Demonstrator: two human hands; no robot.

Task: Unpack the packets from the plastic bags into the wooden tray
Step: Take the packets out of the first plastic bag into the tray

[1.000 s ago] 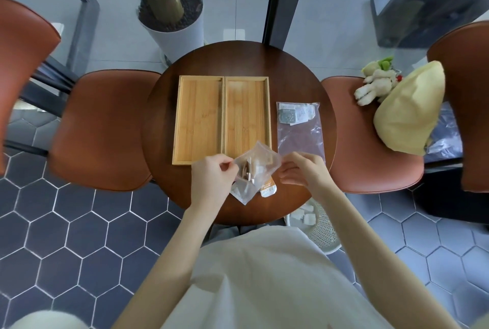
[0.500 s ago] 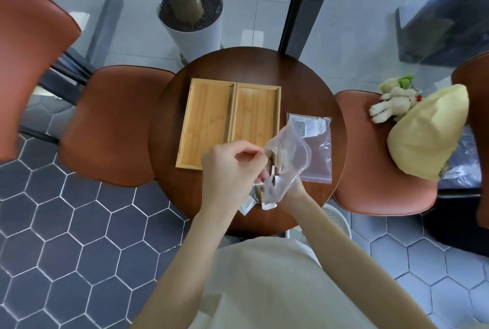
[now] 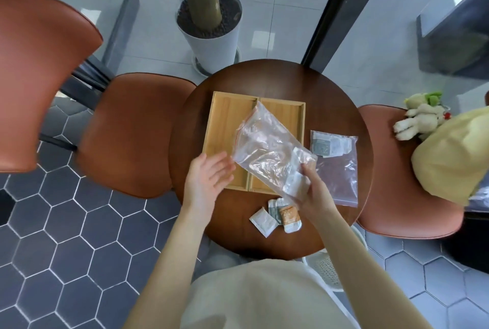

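Above tray [image 3: 225,127]: right hand [image 3: 313,193] grips bag [image 3: 267,152]; left hand [image 3: 207,179] open, beside bag edge.

Left hand [image 3: 207,180] open, fingers spread, right hand [image 3: 313,192] pinching, forearms extended

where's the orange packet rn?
Head view: the orange packet lies on the round table near its front edge, beside two pale packets, just below the right hand and outside the wooden tray.

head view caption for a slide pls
Right hand holds a clear plastic bag over the wooden tray; three packets lie on the table.
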